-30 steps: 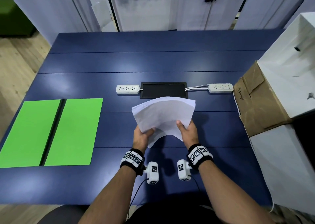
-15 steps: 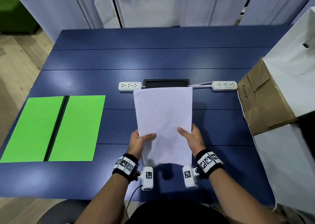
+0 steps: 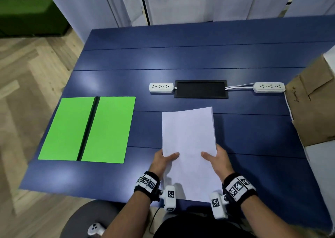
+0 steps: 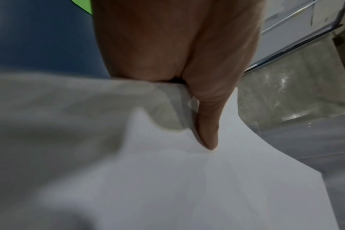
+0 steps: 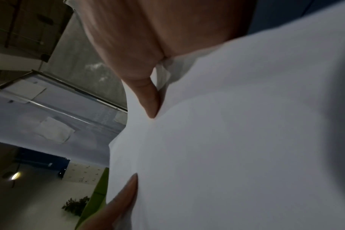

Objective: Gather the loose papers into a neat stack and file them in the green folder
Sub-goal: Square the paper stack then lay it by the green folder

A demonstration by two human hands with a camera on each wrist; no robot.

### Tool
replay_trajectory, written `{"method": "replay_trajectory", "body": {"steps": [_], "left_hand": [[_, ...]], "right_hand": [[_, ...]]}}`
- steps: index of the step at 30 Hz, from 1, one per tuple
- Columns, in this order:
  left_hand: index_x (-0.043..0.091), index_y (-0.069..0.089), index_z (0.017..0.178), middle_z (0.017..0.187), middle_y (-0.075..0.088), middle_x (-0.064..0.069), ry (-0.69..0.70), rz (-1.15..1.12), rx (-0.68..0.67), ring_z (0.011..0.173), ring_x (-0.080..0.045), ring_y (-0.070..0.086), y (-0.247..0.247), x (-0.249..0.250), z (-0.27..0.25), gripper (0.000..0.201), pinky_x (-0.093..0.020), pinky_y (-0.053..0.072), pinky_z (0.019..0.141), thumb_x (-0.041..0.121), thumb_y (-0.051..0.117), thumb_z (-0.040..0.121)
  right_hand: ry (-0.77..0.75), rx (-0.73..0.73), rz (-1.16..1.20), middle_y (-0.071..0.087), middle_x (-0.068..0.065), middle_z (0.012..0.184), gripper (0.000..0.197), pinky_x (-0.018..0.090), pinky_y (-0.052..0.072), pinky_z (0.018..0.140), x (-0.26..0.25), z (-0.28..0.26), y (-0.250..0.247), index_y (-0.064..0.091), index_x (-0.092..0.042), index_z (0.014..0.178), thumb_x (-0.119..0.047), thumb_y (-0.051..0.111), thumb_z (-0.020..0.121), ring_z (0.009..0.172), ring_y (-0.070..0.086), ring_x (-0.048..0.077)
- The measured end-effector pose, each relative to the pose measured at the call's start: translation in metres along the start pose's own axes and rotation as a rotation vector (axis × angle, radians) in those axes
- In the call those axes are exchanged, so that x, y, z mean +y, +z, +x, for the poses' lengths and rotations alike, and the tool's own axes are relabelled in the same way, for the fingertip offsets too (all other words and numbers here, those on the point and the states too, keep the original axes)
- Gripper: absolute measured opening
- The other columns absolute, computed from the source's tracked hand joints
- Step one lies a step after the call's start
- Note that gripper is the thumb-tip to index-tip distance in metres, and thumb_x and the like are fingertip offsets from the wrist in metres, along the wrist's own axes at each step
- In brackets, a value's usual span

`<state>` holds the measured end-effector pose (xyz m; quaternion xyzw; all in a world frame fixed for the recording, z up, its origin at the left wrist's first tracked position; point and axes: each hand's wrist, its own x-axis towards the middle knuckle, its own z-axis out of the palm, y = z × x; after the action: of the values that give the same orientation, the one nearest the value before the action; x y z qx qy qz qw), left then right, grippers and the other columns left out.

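A squared-up stack of white papers is held above the blue table, its far edge tilted away from me. My left hand pinches the stack's left edge, thumb on top. My right hand pinches the right edge the same way. In the left wrist view the thumb lies on the paper stack; in the right wrist view the paper stack fills the frame under the thumb. The green folder lies open and flat on the table to the left, its dark spine down the middle.
Two white power strips flank a black cable hatch at mid-table. A brown cardboard box stands at the right edge. A game controller sits on a grey stool near my knees.
The curled, fanned sheets have been straightened into one flat stack. The stack has come lower and nearer to me, and my view has shifted so the folder sits closer to the centre.
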<state>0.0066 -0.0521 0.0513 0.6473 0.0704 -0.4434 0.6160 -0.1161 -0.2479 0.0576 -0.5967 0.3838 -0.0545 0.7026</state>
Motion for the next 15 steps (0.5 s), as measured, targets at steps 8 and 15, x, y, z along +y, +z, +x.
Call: {"method": "replay_trajectory", "body": {"steps": [8,15], "left_hand": [[0.012,0.069,0.099,0.091,0.076,-0.005,0.117,0.391,0.304,0.084,-0.025,0.071,-0.097,-0.006,0.036,0.061,-0.039,0.059,0.081,0.068,0.071,0.074],[0.021,0.014,0.159,0.168,-0.012,-0.012,-0.112,1.378,0.435,0.154,-0.039,-0.005,-0.22,-0.012,0.056,0.068,-0.06,0.002,0.12,0.053,0.034,0.102]], "right_hand": [[0.016,0.01,0.043,0.076,-0.004,0.11,0.037,0.036,0.056,0.088,0.007,-0.003,0.009,0.066,-0.019,0.119,-0.003,0.073,0.086,0.101,0.073,0.015],[-0.001,0.097,0.008,0.077,-0.007,0.108,0.038,0.031,0.055,0.083,0.008,-0.004,-0.019,0.067,-0.021,0.116,-0.002,0.075,0.084,0.099,0.073,0.011]]}}
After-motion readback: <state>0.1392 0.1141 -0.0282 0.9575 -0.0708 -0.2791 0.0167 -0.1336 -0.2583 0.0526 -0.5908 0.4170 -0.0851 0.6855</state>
